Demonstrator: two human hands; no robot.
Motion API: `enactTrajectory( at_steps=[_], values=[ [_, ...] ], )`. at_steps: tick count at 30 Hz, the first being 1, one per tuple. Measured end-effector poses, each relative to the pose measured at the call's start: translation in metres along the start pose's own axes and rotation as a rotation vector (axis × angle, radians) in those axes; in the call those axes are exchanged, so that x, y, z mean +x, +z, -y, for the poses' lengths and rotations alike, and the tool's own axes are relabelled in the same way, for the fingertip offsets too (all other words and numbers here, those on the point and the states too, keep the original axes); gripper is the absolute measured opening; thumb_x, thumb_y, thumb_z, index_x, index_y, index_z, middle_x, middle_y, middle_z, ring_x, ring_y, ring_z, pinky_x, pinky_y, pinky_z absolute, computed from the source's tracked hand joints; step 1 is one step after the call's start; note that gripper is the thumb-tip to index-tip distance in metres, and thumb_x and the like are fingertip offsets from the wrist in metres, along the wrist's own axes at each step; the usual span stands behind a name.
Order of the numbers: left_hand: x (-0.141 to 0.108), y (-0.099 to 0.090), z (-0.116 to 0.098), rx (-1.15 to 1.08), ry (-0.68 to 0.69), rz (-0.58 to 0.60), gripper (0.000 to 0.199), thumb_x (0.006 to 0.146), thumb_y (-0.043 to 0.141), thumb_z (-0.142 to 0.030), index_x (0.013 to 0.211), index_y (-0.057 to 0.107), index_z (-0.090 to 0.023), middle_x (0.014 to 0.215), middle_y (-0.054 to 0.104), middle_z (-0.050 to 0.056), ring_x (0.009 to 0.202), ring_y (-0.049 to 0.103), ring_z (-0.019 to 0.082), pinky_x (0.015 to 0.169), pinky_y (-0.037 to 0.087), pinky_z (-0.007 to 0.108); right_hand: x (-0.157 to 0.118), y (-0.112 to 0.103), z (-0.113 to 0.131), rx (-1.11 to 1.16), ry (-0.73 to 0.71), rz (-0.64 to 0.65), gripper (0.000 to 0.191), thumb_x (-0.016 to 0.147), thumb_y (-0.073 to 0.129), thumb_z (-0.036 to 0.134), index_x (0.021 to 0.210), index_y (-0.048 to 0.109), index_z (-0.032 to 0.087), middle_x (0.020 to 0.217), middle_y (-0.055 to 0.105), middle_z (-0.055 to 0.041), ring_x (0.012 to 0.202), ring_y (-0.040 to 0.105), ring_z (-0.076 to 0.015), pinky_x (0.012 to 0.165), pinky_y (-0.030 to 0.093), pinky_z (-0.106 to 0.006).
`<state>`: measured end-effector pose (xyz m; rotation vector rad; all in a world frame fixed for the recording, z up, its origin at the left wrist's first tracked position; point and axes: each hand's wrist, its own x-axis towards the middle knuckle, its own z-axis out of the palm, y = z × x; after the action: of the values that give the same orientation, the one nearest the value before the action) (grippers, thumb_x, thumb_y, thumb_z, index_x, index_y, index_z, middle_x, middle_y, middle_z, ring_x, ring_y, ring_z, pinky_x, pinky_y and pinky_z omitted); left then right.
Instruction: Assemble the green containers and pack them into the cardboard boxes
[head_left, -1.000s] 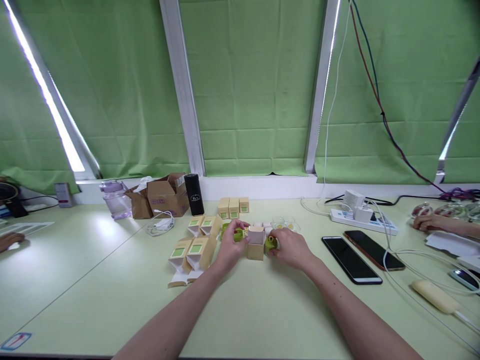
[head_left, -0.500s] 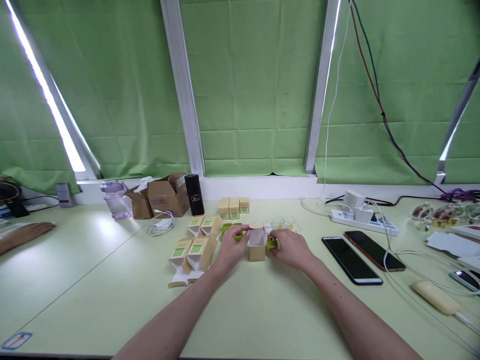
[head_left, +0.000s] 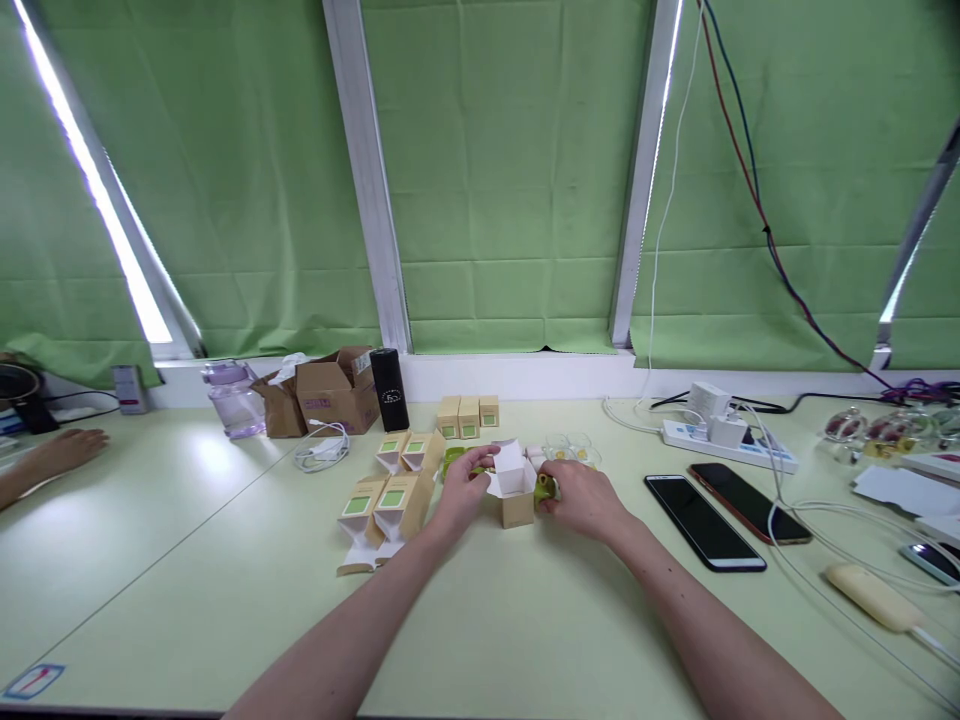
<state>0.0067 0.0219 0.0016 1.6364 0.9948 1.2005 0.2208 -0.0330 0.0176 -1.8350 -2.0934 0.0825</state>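
I take the small open box (head_left: 517, 512) as the landmark: a brown carton, white inside, standing upright on the table (head_left: 480, 620) with its flaps raised and spread. The left hand (head_left: 459, 495) is at the box's left flap, fingers bent; I cannot tell whether they pinch it. The right hand (head_left: 585, 497) grips a green item (head_left: 546, 488) with a round opening, just beside the box's right wall. Left of the box lie four labelled cartons (head_left: 403, 500), each with a green panel, the nearer two with open white ends toward me. Behind it are pale pink pieces (head_left: 534, 452), clear round holders (head_left: 557, 443) with yellow centres and, farther back, three closed cartons (head_left: 469, 417). Right of it I locate a white-framed phone (head_left: 705, 522), a dark phone (head_left: 748, 500), and a white power strip (head_left: 761, 455) with adapters and cables. Far left of it, toward the wall, stand a black cylinder (head_left: 389, 390), a torn-open cardboard box (head_left: 334, 395) and a purple bottle (head_left: 235, 403). The pale green tabletop shows a seam left of the box and glare beyond. Green blinds (head_left: 510, 180) cover the windows behind. Another person's hand (head_left: 71, 450) rests at the far left, its arm cut off. The left hand partly hides a green container (head_left: 452, 455); the right fingers cover much of the green item; the box's floor is unreadable.
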Motion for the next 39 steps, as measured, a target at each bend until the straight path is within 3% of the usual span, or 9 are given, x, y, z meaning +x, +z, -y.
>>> enactTrajectory(
  at_steps=[10, 19, 24, 28, 31, 35, 39],
  values=[
    [0.002, -0.001, 0.001, 0.029, -0.048, 0.025, 0.064, 0.063, 0.051, -0.008, 0.124, 0.071, -0.016, 0.108, 0.076, 0.008, 0.101, 0.069, 0.022, 0.083, 0.052, 0.028, 0.001, 0.002, 0.0, 0.019, 0.011, 0.014, 0.024, 0.077, 0.072, 0.023, 0.101, 0.069, 0.024, 0.104, 0.075, -0.0049, 0.091, 0.066, -0.0221, 0.061, 0.026, -0.027],
    [0.006, -0.002, 0.006, -0.047, -0.082, 0.055, 0.067, 0.059, 0.052, -0.012, 0.123, 0.071, -0.014, 0.098, 0.076, 0.007, 0.085, 0.066, 0.02, 0.075, 0.049, 0.028, 0.002, 0.002, 0.001, 0.033, 0.032, 0.028, 0.022, 0.08, 0.07, 0.021, 0.101, 0.068, 0.025, 0.103, 0.074, -0.0032, 0.09, 0.066, -0.021, 0.061, 0.03, -0.027],
    [0.008, -0.002, 0.01, -0.071, -0.098, 0.052, 0.07, 0.056, 0.052, -0.014, 0.123, 0.071, -0.012, 0.096, 0.075, 0.007, 0.078, 0.062, 0.018, 0.068, 0.044, 0.027, 0.002, -0.002, -0.001, 0.043, 0.076, -0.1, 0.021, 0.085, 0.069, 0.025, 0.107, 0.068, 0.025, 0.111, 0.073, -0.0049, 0.104, 0.065, -0.0243, 0.069, 0.038, -0.029],
    [0.007, -0.002, 0.009, -0.081, -0.096, 0.056, 0.069, 0.058, 0.051, -0.014, 0.123, 0.071, -0.013, 0.096, 0.074, 0.006, 0.076, 0.06, 0.016, 0.066, 0.042, 0.025, 0.003, -0.005, -0.005, 0.192, 0.112, -0.348, 0.03, 0.092, 0.063, 0.029, 0.121, 0.064, 0.024, 0.123, 0.07, -0.0087, 0.115, 0.062, -0.0266, 0.08, 0.047, -0.034],
    [0.006, -0.002, 0.008, -0.096, -0.09, 0.068, 0.068, 0.059, 0.051, -0.014, 0.123, 0.072, -0.013, 0.095, 0.074, 0.006, 0.074, 0.059, 0.016, 0.066, 0.042, 0.026, 0.002, -0.006, -0.003, 0.452, 0.018, -0.508, 0.038, 0.094, 0.059, 0.034, 0.13, 0.059, 0.022, 0.129, 0.067, -0.0119, 0.115, 0.062, -0.0278, 0.081, 0.053, -0.037],
    [0.006, -0.002, 0.008, -0.115, -0.088, 0.088, 0.068, 0.06, 0.051, -0.013, 0.124, 0.072, -0.014, 0.098, 0.075, 0.007, 0.078, 0.061, 0.017, 0.069, 0.045, 0.027, -0.001, -0.004, 0.009, 0.765, -0.129, -0.48, 0.043, 0.095, 0.058, 0.04, 0.135, 0.056, 0.023, 0.133, 0.064, -0.013, 0.116, 0.062, -0.0275, 0.075, 0.057, -0.033],
    [0.007, 0.0, 0.008, -0.15, -0.079, 0.1, 0.066, 0.061, 0.053, -0.013, 0.125, 0.072, -0.013, 0.098, 0.076, 0.008, 0.077, 0.062, 0.017, 0.067, 0.044, 0.026, -0.006, 0.001, 0.019, 0.817, -0.216, -0.392, 0.044, 0.096, 0.057, 0.038, 0.138, 0.055, 0.026, 0.137, 0.062, -0.0113, 0.118, 0.061, -0.0257, 0.074, 0.057, -0.031]
  ],
)
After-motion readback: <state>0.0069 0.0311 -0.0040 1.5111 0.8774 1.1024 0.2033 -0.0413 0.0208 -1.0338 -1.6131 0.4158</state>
